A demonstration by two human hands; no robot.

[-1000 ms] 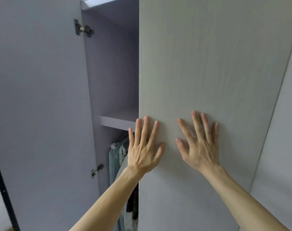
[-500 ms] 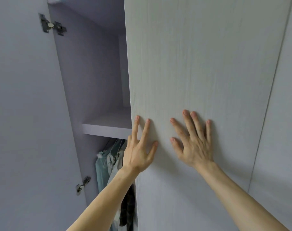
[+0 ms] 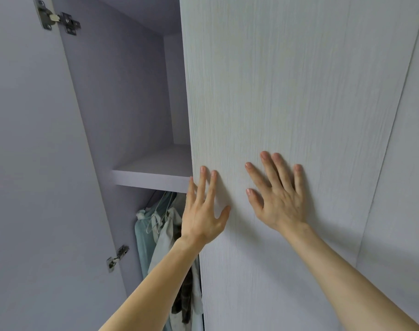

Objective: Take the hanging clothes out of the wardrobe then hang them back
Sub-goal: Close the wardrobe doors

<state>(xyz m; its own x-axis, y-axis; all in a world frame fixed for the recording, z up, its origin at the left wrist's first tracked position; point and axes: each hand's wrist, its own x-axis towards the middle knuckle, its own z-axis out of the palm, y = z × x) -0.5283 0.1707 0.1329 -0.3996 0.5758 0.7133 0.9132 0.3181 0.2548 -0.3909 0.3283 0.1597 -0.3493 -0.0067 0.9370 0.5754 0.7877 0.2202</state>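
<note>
Because the door [image 3: 299,80] covers the clothes [image 3: 155,232], left hand [image 3: 203,211] and right hand [image 3: 279,201] press flat on it, grasping nothing, seemingly to open it.

Opening left of the pale door [image 3: 287,91]: free above the shelf [image 3: 153,177]. Below it, my reach meets hanging clothes [image 3: 155,232]; the door blocks everything to my right.

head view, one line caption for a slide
Left hand and right hand spread on the right door; past the open left door, clothes hang under a shelf.
</note>
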